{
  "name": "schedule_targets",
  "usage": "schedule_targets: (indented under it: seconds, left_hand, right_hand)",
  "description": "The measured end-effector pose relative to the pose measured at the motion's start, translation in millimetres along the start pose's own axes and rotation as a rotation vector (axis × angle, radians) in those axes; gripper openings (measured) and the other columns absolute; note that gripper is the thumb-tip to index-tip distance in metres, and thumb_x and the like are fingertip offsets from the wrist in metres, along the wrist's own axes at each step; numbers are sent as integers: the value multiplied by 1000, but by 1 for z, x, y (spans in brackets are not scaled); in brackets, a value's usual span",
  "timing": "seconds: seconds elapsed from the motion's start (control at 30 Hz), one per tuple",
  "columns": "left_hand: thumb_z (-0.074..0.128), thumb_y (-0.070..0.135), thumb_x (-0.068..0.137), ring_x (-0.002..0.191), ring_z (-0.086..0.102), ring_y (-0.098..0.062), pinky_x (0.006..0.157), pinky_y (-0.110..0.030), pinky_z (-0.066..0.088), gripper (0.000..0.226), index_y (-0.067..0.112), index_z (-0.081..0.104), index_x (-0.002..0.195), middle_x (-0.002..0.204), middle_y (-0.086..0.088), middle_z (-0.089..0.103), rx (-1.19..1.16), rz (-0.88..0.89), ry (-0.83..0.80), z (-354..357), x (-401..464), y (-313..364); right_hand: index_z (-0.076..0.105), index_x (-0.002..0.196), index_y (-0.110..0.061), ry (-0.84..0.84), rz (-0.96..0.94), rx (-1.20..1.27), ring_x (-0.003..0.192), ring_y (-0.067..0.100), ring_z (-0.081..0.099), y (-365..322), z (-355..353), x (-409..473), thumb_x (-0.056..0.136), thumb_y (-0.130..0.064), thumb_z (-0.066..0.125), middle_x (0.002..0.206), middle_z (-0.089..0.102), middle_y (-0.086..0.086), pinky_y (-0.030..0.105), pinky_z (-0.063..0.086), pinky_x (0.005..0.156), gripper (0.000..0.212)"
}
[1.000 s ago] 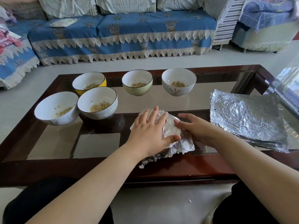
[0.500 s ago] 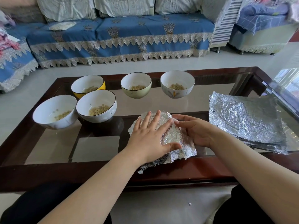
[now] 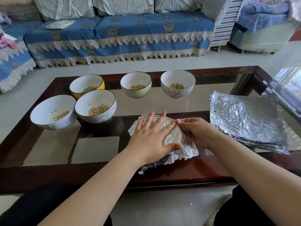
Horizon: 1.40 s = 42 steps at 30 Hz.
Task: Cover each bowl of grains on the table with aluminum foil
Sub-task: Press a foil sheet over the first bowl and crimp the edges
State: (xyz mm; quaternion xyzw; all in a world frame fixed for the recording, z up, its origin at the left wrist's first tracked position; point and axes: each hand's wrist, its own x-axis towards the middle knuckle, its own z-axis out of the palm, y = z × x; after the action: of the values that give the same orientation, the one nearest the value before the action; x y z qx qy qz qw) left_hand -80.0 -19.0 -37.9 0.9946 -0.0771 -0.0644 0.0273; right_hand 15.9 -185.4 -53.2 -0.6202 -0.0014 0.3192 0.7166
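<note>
A bowl wrapped in crinkled foil stands near the table's front edge; the bowl itself is hidden under the sheet. My left hand lies flat on top of the foil, fingers spread. My right hand cups the foil's right side, fingers curled against it. Uncovered bowls of grains stand behind: a white bowl at far left, a white dark-rimmed bowl, a yellow bowl, a pale green bowl and a white bowl with a flower.
A stack of several foil sheets lies at the table's right. The glass-topped table has a dark wooden frame. A blue-covered sofa stands beyond the table. My knees are under the front edge.
My right hand has curled in tighter against the foil's right side. My left hand has stayed flat on top, shifting slightly.
</note>
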Motion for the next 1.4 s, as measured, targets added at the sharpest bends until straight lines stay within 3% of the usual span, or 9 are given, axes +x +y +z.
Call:
schedule_targets:
  seconds: [0.23,0.37,0.7,0.8,1.0,1.13,1.23,1.33,1.4]
  left_hand:
    - [-6,87,68,149,-22,-15,121,-49,-9,91,48,-13,151,163,8,-22,-7,11,14,1,2,-1]
    - [-5,86,70,150,-20,-16,121,-50,-8,88,49,-15,150,163,7,-21,-6,19,28,3,2,-2]
    - [-10,88,68,151,-17,-16,121,-50,-6,88,53,-15,149,164,9,-19,-7,19,56,5,3,-2]
    - [-12,88,67,151,-16,-16,121,-49,-6,88,54,-15,149,163,9,-19,-4,10,59,6,2,-1]
    - [-11,87,69,151,-14,-15,121,-48,-6,87,55,-12,149,164,10,-17,-13,0,77,7,2,-1]
    - [-13,87,69,151,-13,-16,121,-48,-4,86,55,-13,148,164,9,-17,5,1,80,8,2,-1]
    - [-12,87,69,151,-14,-16,122,-48,-4,86,54,-13,148,164,9,-17,6,1,79,7,3,-1]
    - [-12,87,69,151,-14,-16,122,-48,-3,88,53,-11,150,164,9,-17,9,-5,80,8,2,-1]
    - [-13,87,68,151,-14,-15,122,-48,-3,89,53,-10,150,164,9,-17,12,-11,79,7,2,0]
  right_hand:
    - [70,86,-4,95,-61,-112,56,17,65,6,4,-2,92,-16,64,71,70,10,26,53,53,15]
    - [71,82,-8,167,-97,-216,63,21,64,9,8,-2,92,-24,66,71,71,9,34,54,64,19]
    - [72,83,-9,272,-79,-453,64,20,55,9,13,2,92,-35,65,73,66,10,34,46,63,29]
    - [72,82,-11,261,-72,-500,57,17,49,10,13,3,94,-39,61,64,60,7,31,40,57,33]
    - [60,70,-22,202,-105,-731,57,12,47,8,12,4,99,-35,50,64,57,-1,26,37,57,34]
    - [46,63,-17,155,-111,-923,52,9,37,-1,11,5,102,-28,44,59,45,-3,22,28,48,41]
    - [47,68,-17,153,-144,-958,54,8,37,0,10,6,101,-24,46,62,45,-4,21,28,49,34]
    - [63,89,-16,255,-277,-849,60,6,44,7,11,8,95,-22,56,70,52,-7,24,36,57,11]
    - [70,94,-15,311,-358,-799,66,7,51,9,13,8,91,-17,61,73,58,-9,27,41,66,10]
